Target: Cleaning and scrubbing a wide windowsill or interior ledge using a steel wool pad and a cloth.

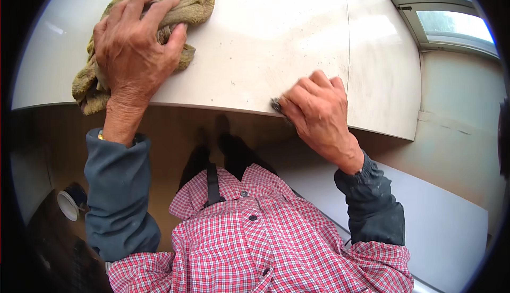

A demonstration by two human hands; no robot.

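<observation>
My left hand (135,46) presses on a crumpled yellow-olive terry cloth (195,2), with the fingers curled into its folds. The cloth lies at the left of a pale, glossy wooden board or tabletop (255,22), and one end hangs over the front edge. Close to that edge, further right, my right hand (316,105) is closed around a small dark scrubber (275,105), which looks like steel wool. Most of the scrubber is hidden under the fingers. Dark specks and faint smears mark the surface between and above the hands.
A thin seam (348,46) crosses the surface at the right. Beyond its right end are a framed window (454,22) and a stained wall (462,93). A white panel (434,205) stands below right. A round white-rimmed container (68,206) sits low at the left.
</observation>
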